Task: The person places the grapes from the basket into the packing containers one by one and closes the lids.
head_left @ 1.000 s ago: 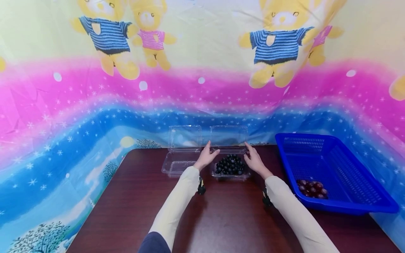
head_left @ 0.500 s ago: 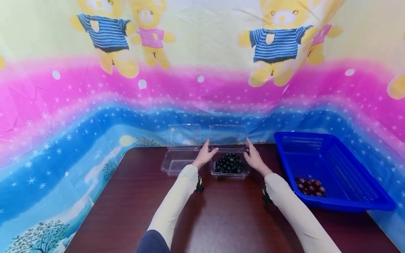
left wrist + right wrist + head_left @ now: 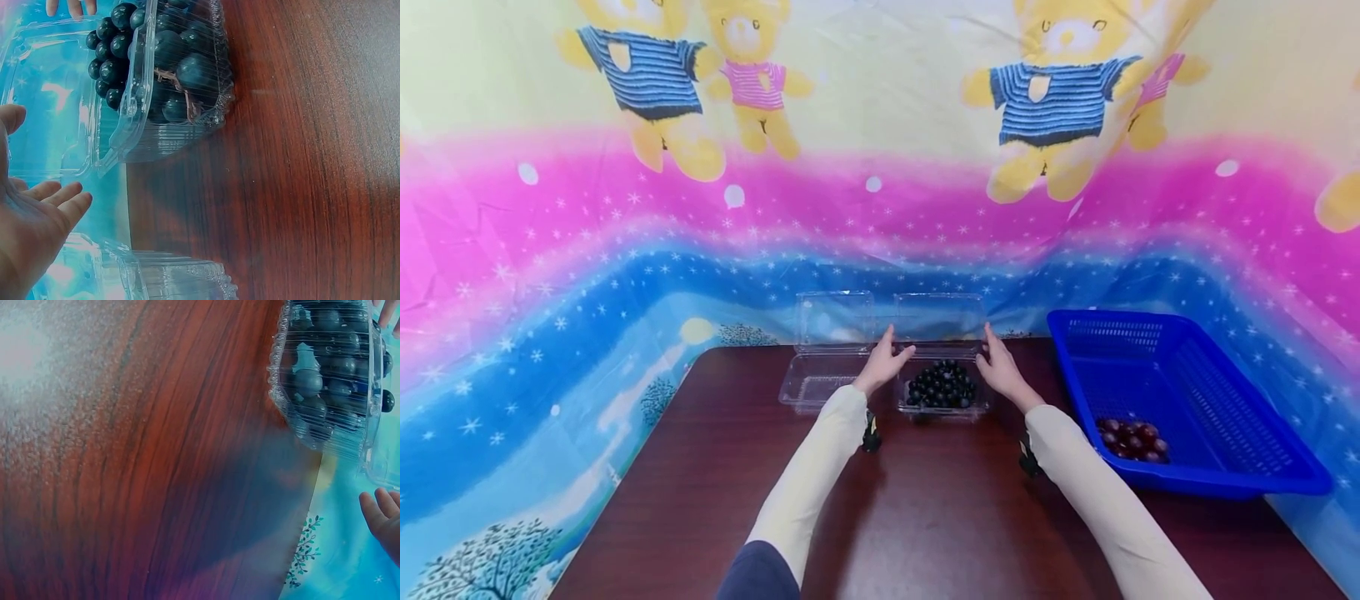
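A clear plastic clamshell box [image 3: 943,411] stands with its lid [image 3: 938,312] raised, and a bunch of dark grapes [image 3: 942,385] fills its base. On its left side my left hand [image 3: 883,367] is held with fingers stretched toward the raised lid. My right hand [image 3: 1002,368] mirrors it on the right, fingertips beside the lid's edge. In the left wrist view, the palm and straight fingers [image 3: 74,209] show apart from the box wall. Some fingers [image 3: 374,512] of the right hand appear below the box corner in the right wrist view.
A second clear clamshell [image 3: 820,385] stands left of the first, lid up, with no fruit in it. At the right, a blue plastic basket [image 3: 1195,483] holds a bunch of red grapes [image 3: 1132,440]. A printed cloth [image 3: 865,225] hangs behind the brown table [image 3: 925,517].
My right hand's fingertips have shifted slightly outward, to just past the lid's right edge. The left hand stays nearly still beside the box. The whole head view has drifted a little.
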`<state>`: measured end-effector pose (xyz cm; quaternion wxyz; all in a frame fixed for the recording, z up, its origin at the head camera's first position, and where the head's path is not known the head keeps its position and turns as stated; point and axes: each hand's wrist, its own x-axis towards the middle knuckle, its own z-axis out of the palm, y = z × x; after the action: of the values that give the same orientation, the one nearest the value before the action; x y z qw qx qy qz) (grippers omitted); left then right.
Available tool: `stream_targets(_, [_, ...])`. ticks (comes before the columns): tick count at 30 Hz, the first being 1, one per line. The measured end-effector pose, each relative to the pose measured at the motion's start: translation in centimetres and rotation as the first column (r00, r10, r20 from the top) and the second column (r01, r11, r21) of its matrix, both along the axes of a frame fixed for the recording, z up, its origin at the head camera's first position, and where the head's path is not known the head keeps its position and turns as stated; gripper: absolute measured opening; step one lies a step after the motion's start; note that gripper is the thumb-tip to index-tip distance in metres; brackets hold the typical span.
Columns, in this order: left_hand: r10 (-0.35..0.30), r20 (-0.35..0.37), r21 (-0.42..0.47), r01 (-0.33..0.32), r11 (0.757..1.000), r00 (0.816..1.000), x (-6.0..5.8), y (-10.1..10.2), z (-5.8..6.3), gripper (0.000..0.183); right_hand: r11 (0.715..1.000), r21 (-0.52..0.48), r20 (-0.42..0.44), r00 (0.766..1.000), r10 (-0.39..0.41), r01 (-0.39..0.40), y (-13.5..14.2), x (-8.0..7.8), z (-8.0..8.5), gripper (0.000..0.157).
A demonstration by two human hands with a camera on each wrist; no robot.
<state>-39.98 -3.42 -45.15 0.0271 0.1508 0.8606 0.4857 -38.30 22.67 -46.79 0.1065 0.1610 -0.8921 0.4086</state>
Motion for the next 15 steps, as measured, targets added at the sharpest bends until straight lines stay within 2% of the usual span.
stream_targets(15, [-0.014,0.007,0.021,0.014,1.0,1.0,0.32,0.0,0.64,0.077,1.0,0.007,0.004,1.0,-0.014,0.014,-0.02,-0.06,0.88,0.066])
